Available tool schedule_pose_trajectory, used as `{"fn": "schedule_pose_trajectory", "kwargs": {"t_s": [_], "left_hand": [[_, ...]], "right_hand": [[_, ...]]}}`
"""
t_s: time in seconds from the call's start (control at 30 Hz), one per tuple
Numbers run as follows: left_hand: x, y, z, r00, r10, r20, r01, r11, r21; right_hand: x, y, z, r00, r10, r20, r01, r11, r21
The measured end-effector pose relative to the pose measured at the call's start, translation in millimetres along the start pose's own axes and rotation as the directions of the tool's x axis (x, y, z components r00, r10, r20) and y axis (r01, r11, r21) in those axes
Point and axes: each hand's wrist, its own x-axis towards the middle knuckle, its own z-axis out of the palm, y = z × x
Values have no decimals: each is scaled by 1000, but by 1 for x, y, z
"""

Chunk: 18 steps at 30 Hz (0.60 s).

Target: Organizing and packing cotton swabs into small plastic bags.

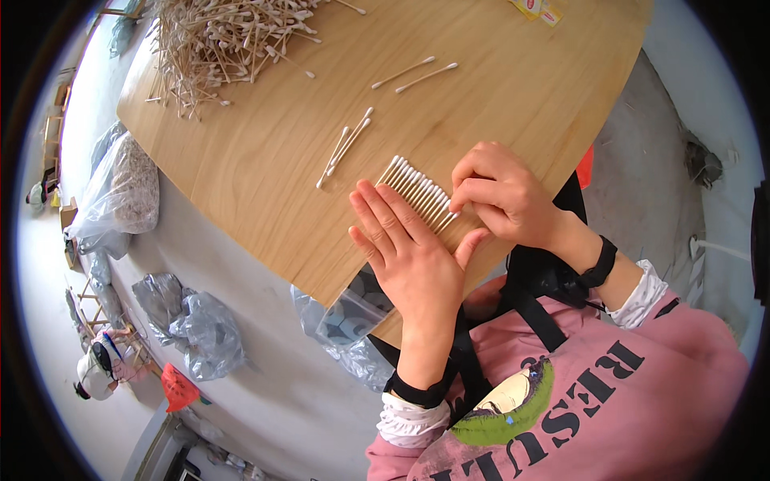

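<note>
A row of cotton swabs point(419, 193) lies side by side on the wooden table, with the white tips lined up at the far end. My left hand point(411, 255) rests flat across the near part of the row, fingers stretched out, and hides the lower ends. At the row's right end, my right hand point(507, 197) pinches the tip of one swab point(454, 213) between thumb and forefinger. Farther off on the table are three loose swabs point(346, 149) close together. Beyond them sit two more swabs point(427, 78), nearly parallel.
A large heap of cotton swabs point(228, 44) covers the table's far left corner. Small yellow packets point(537, 10) lie at the far edge. A clear plastic bag point(353, 314) hangs by the near edge. Grey bags point(200, 333) stand on the floor; another person point(100, 369) is at far left.
</note>
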Motion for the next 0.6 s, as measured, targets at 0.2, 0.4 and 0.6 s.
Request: {"fn": "schedule_pose_trajectory", "kwargs": {"t_s": [0.2, 0.4, 0.6], "left_hand": [[0, -1, 0, 1000, -6, 5, 6, 1000, -14], [0, -2, 0, 1000, 1, 3, 0, 1000, -24], [0, -1, 0, 1000, 1, 6, -1, 999, -34]], "right_hand": [[3, -1, -2, 999, -16, 46, 18, 999, -44], [11, 1, 0, 998, 57, -30, -57, 998, 27], [12, 1, 0, 1000, 19, -25, -20, 1000, -14]]}}
